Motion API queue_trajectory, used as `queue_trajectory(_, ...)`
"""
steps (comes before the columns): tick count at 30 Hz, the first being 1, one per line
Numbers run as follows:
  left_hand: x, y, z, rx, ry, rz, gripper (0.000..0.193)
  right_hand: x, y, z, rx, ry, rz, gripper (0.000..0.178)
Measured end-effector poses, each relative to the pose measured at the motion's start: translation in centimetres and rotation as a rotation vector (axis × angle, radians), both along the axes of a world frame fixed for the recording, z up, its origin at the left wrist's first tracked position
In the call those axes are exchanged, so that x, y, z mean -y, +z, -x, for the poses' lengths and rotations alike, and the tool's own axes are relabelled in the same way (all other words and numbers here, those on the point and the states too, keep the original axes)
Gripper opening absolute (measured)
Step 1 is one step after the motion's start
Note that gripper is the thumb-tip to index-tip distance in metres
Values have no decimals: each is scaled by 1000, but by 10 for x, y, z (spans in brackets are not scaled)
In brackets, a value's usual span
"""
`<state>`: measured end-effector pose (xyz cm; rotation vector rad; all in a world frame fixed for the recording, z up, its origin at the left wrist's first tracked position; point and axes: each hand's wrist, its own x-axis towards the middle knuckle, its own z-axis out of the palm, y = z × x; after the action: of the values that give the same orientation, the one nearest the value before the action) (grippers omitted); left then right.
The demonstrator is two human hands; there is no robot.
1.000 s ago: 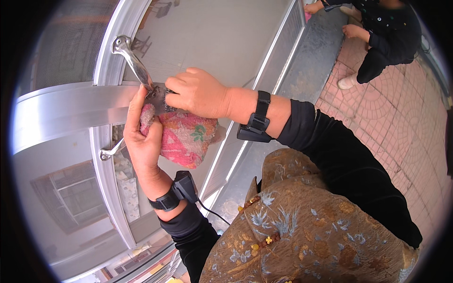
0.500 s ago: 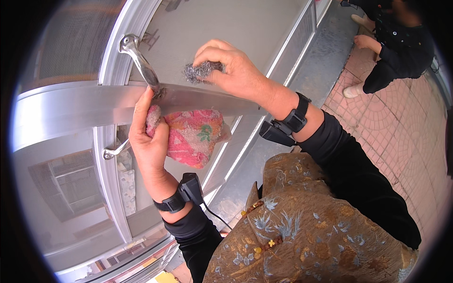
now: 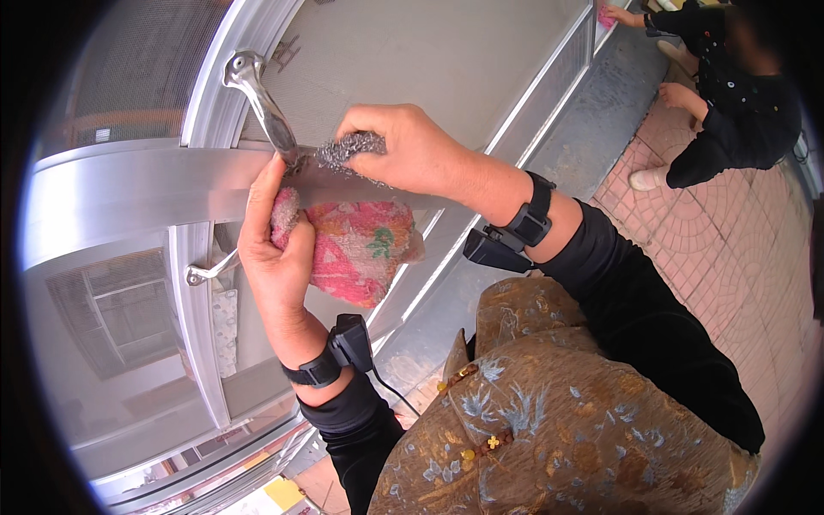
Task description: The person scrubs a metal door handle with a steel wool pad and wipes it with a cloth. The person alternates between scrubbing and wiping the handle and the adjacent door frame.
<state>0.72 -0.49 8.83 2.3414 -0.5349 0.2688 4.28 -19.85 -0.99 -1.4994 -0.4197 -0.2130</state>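
One scourer (image 3: 350,151) moved nearer one handle (image 3: 265,107), two hands (image 3: 415,150) (image 3: 276,262) pinching it and one cloth (image 3: 356,257) respectively.

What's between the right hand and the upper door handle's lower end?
A wiry grey scourer, held in the right hand, shows between hand and metal handle in the head view.

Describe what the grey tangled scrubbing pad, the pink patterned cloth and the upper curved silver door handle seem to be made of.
Grey tangled scrubbing pad: probably metal wool, judging by its curly, glinting strands.
Pink patterned cloth: likely matt, terry-like fabric, given its fuzzy surface; the fibre is unclear.
Upper curved silver door handle: apparently polished or plated metal, from its bright, mirror-like highlights.
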Motion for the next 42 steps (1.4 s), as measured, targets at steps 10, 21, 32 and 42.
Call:
queue_trajectory(10,0,-3,3,21,-18,20,72,-41,-31,-17,798,-494,329,11)
queue_trajectory(21,-1,-4,4,34,7,53,71,-44,-10,-25,775,-485,313,14)
queue_trajectory(32,-4,-4,4,93,9,8,70,-29,-18,-11,617,-433,175,42)
queue_trajectory(42,-4,-4,4,104,19,-10,70,-55,-5,-23,481,-412,186,36)
